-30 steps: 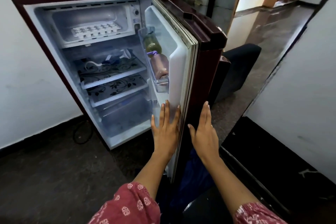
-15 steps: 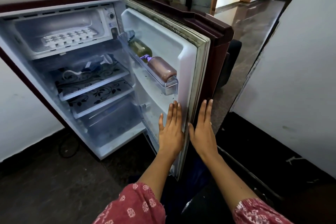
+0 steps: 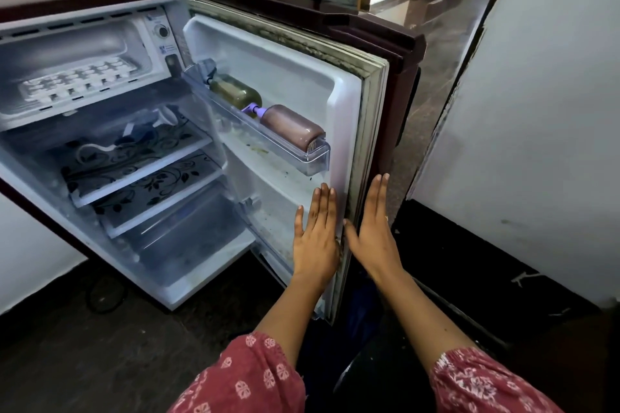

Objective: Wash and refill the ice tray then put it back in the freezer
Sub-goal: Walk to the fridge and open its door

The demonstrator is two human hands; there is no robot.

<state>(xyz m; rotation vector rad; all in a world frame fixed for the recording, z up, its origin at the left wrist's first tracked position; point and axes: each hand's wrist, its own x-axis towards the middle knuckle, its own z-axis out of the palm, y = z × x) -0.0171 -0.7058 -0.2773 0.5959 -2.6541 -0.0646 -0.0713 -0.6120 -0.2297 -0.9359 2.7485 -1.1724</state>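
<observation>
A small maroon fridge stands with its door (image 3: 349, 131) swung wide. In the freezer compartment (image 3: 110, 47) at the top left lies a white ice tray (image 3: 79, 80), flat on the compartment floor. My left hand (image 3: 315, 238) rests flat, fingers straight, on the inner lining of the door near its lower edge. My right hand (image 3: 372, 231) lies flat against the door's outer face, on the other side of the rubber seal. Neither hand holds anything.
A clear door rack (image 3: 268, 134) carries two bottles lying on their sides. Inside are two floral-patterned shelves (image 3: 144, 178) and a clear bottom drawer (image 3: 188, 238). A white wall (image 3: 536, 111) stands close on the right. A dark cable (image 3: 107, 295) lies on the floor at the left.
The view has shifted left and closer to the fridge, and the door now looks wider. Both hands stay flat on either side of the door's edge.
</observation>
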